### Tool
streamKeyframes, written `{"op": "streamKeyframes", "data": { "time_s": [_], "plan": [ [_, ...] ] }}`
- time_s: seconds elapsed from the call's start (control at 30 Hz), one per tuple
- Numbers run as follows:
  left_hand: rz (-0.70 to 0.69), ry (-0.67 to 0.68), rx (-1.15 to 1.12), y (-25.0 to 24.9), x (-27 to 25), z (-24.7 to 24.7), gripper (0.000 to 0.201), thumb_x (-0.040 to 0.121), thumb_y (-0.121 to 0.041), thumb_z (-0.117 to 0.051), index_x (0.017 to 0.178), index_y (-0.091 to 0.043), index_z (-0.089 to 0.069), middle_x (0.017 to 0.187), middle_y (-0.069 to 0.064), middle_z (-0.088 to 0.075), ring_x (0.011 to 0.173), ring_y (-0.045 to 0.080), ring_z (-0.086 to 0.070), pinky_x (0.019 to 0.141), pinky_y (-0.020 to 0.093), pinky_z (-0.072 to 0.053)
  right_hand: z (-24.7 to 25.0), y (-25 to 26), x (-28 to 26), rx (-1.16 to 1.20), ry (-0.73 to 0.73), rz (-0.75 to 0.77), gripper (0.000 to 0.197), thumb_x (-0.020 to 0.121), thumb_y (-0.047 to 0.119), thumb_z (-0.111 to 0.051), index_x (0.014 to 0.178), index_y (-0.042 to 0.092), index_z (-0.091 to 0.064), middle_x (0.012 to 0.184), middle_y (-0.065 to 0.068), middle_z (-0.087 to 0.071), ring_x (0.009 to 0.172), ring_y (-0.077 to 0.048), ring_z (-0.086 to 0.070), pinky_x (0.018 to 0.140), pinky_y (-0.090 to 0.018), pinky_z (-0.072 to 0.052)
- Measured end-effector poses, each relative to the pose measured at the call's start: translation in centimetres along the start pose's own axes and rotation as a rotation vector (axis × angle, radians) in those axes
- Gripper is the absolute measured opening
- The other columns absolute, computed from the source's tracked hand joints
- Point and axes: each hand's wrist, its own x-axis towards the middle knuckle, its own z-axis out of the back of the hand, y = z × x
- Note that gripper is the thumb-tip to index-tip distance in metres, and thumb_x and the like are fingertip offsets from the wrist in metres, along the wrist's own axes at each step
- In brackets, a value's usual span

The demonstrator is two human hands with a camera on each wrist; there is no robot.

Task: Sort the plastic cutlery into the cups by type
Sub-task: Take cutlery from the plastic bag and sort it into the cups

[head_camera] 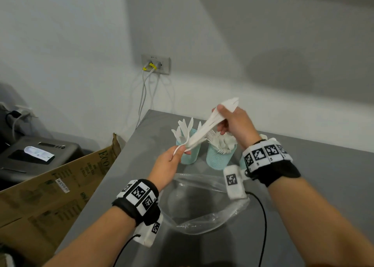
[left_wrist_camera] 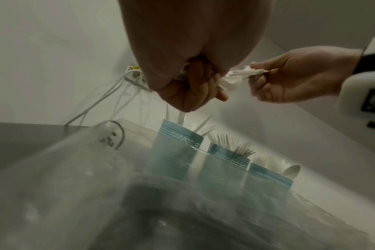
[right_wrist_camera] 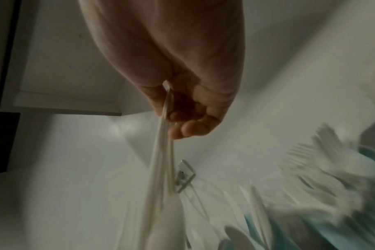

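Both hands up over the far edge of the tabletop (head_camera: 303, 186), sharing one bundle of white cutlery (head_camera: 204, 128). Right hand (head_camera: 235, 123) clamped round the upper end, blade-like tips fanning past the thumb; left hand (head_camera: 172, 161) pinching the lower handle ends just above the left cup (head_camera: 189, 153). Middle cup (head_camera: 219, 157) already bristling with forks, just beside it.

Risks, judged from here: slim, slick handles splaying out of either grip and spilling onto the clear plastic bag (head_camera: 202, 206) below, or dropping into the wrong cup. A swinging bundle might also catch upright pieces and tip a light cup.

Hard to read: third cup (left_wrist_camera: 270, 177) hidden behind the right wrist in the head view, seen only from the left wrist. Count and type within the bundle unclear. Right wrist view smeared with blur.
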Motion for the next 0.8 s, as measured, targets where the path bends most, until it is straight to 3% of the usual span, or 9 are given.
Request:
{"op": "streamKeyframes", "data": {
  "time_s": [0.1,0.17,0.27,0.33,0.43,0.5,0.63,0.7,0.8],
  "plan": [
    [0.037,-0.093,0.021,0.7,0.6,1.0,0.035,0.101,-0.038,-0.034,0.094,-0.023,-0.065,0.082,-0.005,-0.059,0.072,0.013,-0.051,0.072,0.026,-0.041,0.4,0.9,2.4,0.085,-0.224,0.085,0.024,0.100,0.024,-0.043,0.096,0.006,-0.060,0.065,-0.007,-0.060,0.046,-0.013,-0.056,0.050,-0.030,-0.052],
    [0.058,-0.167,0.022,1.2,1.0,1.5,0.034,0.101,-0.037,-0.034,0.095,-0.022,-0.064,0.089,0.002,-0.061,0.075,0.015,-0.052,0.068,0.022,-0.040,-0.5,0.5,3.6,0.033,-0.258,0.106,0.022,0.099,0.027,-0.044,0.094,0.010,-0.058,0.065,-0.007,-0.061,0.049,-0.016,-0.058,0.056,-0.036,-0.056],
    [0.069,-0.180,-0.006,1.0,1.4,1.8,0.034,0.101,-0.037,-0.034,0.097,-0.021,-0.063,0.094,0.000,-0.062,0.082,0.015,-0.054,0.071,0.026,-0.041,-3.2,-1.0,3.9,-0.167,-0.082,0.045,0.025,0.099,0.033,-0.045,0.097,0.012,-0.059,0.067,-0.002,-0.062,0.056,-0.015,-0.060,0.067,-0.038,-0.056],
    [0.069,-0.154,-0.032,0.8,1.5,1.7,0.034,0.101,-0.039,-0.034,0.097,-0.023,-0.063,0.095,-0.004,-0.063,0.090,0.013,-0.056,0.076,0.028,-0.041,-5.0,-3.0,4.1,-0.349,0.055,0.022,0.030,0.099,0.034,-0.044,0.102,0.010,-0.062,0.079,-0.001,-0.065,0.068,-0.017,-0.060,0.073,-0.035,-0.049],
    [0.058,-0.142,-0.041,0.6,1.8,1.7,0.033,0.101,-0.039,-0.034,0.098,-0.024,-0.063,0.091,-0.004,-0.062,0.084,0.013,-0.054,0.074,0.028,-0.042,-6.6,-5.9,4.7,-0.603,0.248,-0.093,0.039,0.095,0.043,-0.046,0.108,0.011,-0.065,0.107,-0.007,-0.069,0.095,-0.025,-0.063,0.086,-0.036,-0.048],
    [0.040,-0.136,-0.056,0.5,2.0,1.8,0.033,0.101,-0.038,-0.033,0.100,-0.023,-0.062,0.086,-0.011,-0.058,0.078,0.005,-0.050,0.075,0.028,-0.040,-7.1,-6.9,4.9,-0.718,0.273,-0.117,0.040,0.093,0.046,-0.049,0.109,0.013,-0.065,0.109,-0.008,-0.066,0.098,-0.027,-0.062,0.088,-0.037,-0.048],
    [0.008,-0.129,-0.098,0.5,2.5,2.0,0.033,0.102,-0.034,-0.032,0.109,-0.019,-0.060,0.073,-0.017,-0.047,0.071,0.000,-0.045,0.078,0.028,-0.036,-7.6,-6.9,4.4,-0.479,0.066,0.077,0.028,0.088,0.033,-0.062,0.112,0.020,-0.062,0.101,0.000,-0.047,0.096,-0.019,-0.056,0.092,-0.034,-0.046],
    [-0.002,-0.128,-0.114,0.8,2.7,2.0,0.032,0.102,-0.034,-0.032,0.110,-0.019,-0.060,0.071,-0.017,-0.047,0.070,0.000,-0.045,0.077,0.028,-0.037,-7.7,-7.0,4.0,-0.480,0.054,0.148,0.022,0.093,0.029,-0.053,0.107,0.018,-0.067,0.097,0.001,-0.050,0.097,-0.021,-0.056,0.093,-0.035,-0.044],
    [-0.012,-0.128,-0.105,0.8,3.1,1.8,0.031,0.102,-0.034,-0.033,0.108,-0.019,-0.060,0.069,-0.016,-0.048,0.068,0.005,-0.045,0.071,0.027,-0.037,-7.7,-6.9,2.8,-0.385,0.026,0.193,0.050,0.098,0.047,-0.030,0.100,0.018,-0.071,0.097,-0.003,-0.061,0.101,-0.023,-0.056,0.095,-0.038,-0.041]
  ]
}}
